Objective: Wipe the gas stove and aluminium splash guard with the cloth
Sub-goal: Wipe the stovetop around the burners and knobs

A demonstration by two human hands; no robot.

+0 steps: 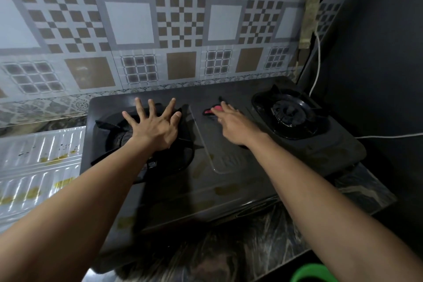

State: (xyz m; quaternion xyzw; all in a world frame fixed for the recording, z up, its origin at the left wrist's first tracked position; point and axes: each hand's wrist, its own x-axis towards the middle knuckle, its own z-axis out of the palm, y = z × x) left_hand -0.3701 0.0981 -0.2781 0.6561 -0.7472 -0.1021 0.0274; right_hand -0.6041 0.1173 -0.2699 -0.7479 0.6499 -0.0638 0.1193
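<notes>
The left hand (155, 128) lies splayed flat over the nine-o'clock burner, probably bracing the stove (229, 181). The right hand (231, 121), fingers together, presses a pink-and-dark cloth (209, 112) at the stove's twelve o'clock.

Both bare forearms reach forward. The left hand (153, 126) lies palm-down with fingers spread wide. The right hand (231, 121) is also palm-down, its fingers extended and seemingly pressed together, fingertips partly blurred.
</notes>
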